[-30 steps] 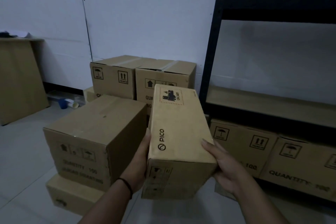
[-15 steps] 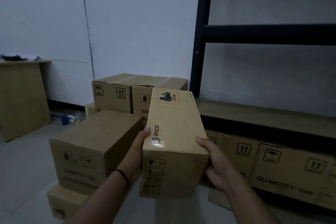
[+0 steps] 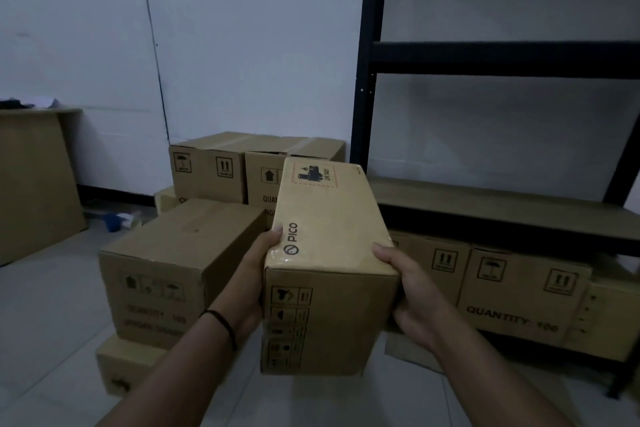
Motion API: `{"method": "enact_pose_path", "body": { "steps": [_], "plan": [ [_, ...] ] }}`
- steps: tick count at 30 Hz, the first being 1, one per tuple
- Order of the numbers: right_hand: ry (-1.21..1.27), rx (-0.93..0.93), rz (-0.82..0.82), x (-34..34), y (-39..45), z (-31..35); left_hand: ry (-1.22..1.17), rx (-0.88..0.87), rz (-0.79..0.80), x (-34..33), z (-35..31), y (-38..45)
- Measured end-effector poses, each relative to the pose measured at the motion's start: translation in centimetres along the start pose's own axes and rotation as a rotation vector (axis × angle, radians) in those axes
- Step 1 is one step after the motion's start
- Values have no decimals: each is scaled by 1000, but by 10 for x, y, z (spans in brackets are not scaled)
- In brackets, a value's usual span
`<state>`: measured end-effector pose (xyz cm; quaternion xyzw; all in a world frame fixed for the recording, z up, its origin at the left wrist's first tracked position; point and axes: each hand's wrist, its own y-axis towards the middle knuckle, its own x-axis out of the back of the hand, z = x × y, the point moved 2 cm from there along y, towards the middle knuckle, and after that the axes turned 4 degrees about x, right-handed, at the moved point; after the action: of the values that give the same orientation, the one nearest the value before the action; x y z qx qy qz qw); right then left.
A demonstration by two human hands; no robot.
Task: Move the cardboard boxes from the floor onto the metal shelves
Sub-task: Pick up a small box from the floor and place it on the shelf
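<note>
I hold a long cardboard box marked PICO (image 3: 329, 239) in the air, its far end pointing at the black metal shelf unit (image 3: 363, 87). My left hand (image 3: 251, 282) grips its left side with the thumb on the top edge. My right hand (image 3: 414, 298) grips the right side, fingers curled round the lower corner. The box's far end is level with the left end of the lower shelf board (image 3: 502, 208). More cardboard boxes stand on the floor: one large box (image 3: 162, 274) to my left on a flatter box (image 3: 121, 364), two at the wall (image 3: 214, 166).
Labelled boxes (image 3: 519, 291) fill the space under the lower shelf board. A black crossbar (image 3: 502, 57) runs above that board. A tall cardboard sheet (image 3: 34, 180) leans at the left wall. Small blue and white items (image 3: 117, 220) lie on the tiled floor.
The view has lifted and turned right, so the shelf frame fills more of the right side. The PICO box stays between both hands and has shifted slightly towards the shelf.
</note>
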<state>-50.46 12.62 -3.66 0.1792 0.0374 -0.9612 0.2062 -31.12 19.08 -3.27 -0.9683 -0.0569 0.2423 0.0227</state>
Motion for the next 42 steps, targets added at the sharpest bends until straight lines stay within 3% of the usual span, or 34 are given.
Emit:
{"method": "enact_pose_path", "body": {
  "steps": [4,10,18,23,32,42],
  "plan": [
    [-85,26,-6,-11,13,32,-18,12,-26,-10,-33,12],
    [-128,59,-10,-44,25,158,-30,30,-44,-79,-135,15],
    [-37,30,-52,-97,-39,332,-83,67,-21,-193,-280,-48],
    [6,27,-131,-124,-100,408,-92,112,35,-251,-346,-95],
    [34,89,-327,-143,-201,461,-52,186,186,-303,-366,-152],
    [-16,217,-461,-117,-282,498,-38,270,366,-370,-347,-178]
  ]
}}
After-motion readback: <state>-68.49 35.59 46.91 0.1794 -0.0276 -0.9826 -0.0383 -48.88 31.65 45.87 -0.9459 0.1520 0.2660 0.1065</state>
